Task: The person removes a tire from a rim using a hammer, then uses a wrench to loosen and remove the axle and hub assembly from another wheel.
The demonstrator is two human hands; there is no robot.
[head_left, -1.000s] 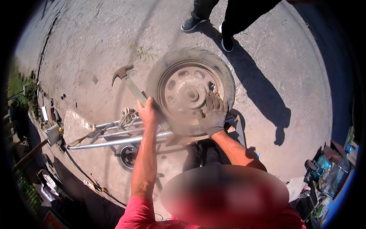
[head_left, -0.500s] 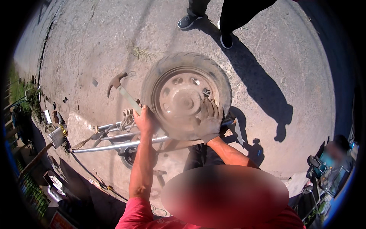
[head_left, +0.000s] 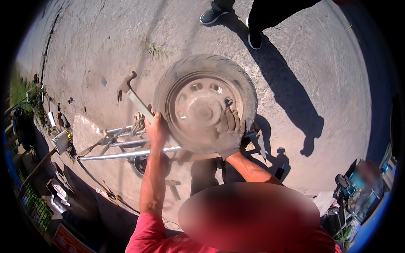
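A dusty car wheel (head_left: 198, 111), its tyre on a steel rim, is in front of me, tilted or flat, I cannot tell which. My left hand (head_left: 156, 131) is closed round the handle of a claw hammer (head_left: 138, 103), just left of the tyre. The hammer's rusty head points up and left, apart from the wheel. My right hand (head_left: 230, 134), in a grey work glove, lies on the lower right of the rim and tyre with its fingers stretched out.
A metal-tube frame (head_left: 126, 156) with straps and a small wheel (head_left: 139, 165) lies left, below my forearm. Another hammer-shaped tool (head_left: 173, 189) is near my legs. A person's shoes (head_left: 213, 16) stand beyond the wheel. A hand cart (head_left: 354, 185) is at right.
The hammer has swung a little, its head higher, and my left hand has shifted slightly up and left. The right hand stays on the wheel. The other person's feet sit slightly higher in the view.
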